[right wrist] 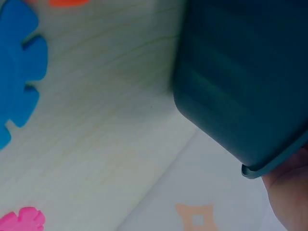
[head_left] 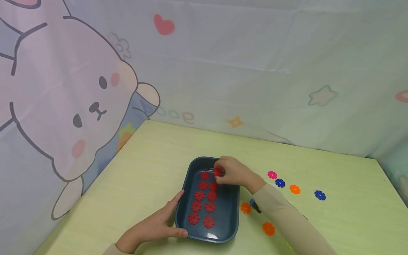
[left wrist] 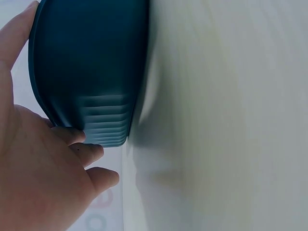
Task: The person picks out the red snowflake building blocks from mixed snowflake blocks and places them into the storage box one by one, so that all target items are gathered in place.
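A dark blue-green tray (head_left: pixel 223 212) lies on the table, its inside holding two rows of red snowflake discs (head_left: pixel 199 195). The left hand (head_left: pixel 156 221) holds the tray's near left corner, thumb at the near rim and fingers along the left side. In the left wrist view, the fingers of this hand (left wrist: pixel 53 159) bend against the tray's outer wall (left wrist: pixel 91 57). Over the tray's far right corner, the right hand (head_left: pixel 234 172) pinches a red snowflake disc (head_left: pixel 217 172). The right wrist view shows only part of that hand (right wrist: pixel 291 192) past the tray rim; the disc is hidden there.
Right of the tray lie loose discs: pink (head_left: pixel 272 175), dark blue (head_left: pixel 280 183), orange (head_left: pixel 295 189) and another dark blue disc (head_left: pixel 320 195). More orange discs (head_left: pixel 268 228) sit nearer, beside the right forearm, which partly covers others. A printed cloth (head_left: pixel 223 71) hangs behind the table.
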Demonstrator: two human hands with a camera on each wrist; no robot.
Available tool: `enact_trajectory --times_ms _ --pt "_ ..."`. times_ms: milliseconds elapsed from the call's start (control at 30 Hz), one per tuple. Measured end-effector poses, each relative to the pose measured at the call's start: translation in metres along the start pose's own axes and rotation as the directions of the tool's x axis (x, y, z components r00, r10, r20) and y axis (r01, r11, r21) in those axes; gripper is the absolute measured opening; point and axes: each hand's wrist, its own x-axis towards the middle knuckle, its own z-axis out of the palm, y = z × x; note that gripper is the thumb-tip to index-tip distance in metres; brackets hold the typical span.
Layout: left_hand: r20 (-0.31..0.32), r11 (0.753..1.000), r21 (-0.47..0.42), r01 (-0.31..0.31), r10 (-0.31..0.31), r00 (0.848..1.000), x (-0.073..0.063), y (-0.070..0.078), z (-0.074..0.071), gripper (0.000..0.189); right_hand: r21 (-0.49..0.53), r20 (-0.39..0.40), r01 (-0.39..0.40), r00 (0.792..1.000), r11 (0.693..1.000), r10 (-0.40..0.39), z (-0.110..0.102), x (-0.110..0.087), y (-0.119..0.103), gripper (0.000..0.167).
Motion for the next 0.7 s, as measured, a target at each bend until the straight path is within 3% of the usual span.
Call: enact_trajectory --times_ms 700 --pt "0.002 1.0 -0.025 0.019 -0.019 1.0 -0.003 -0.002 -0.001 0.108 -0.169 0.061 -0.05 0.996 0.984 0.061 0.016 0.014 -0.007 0.015"
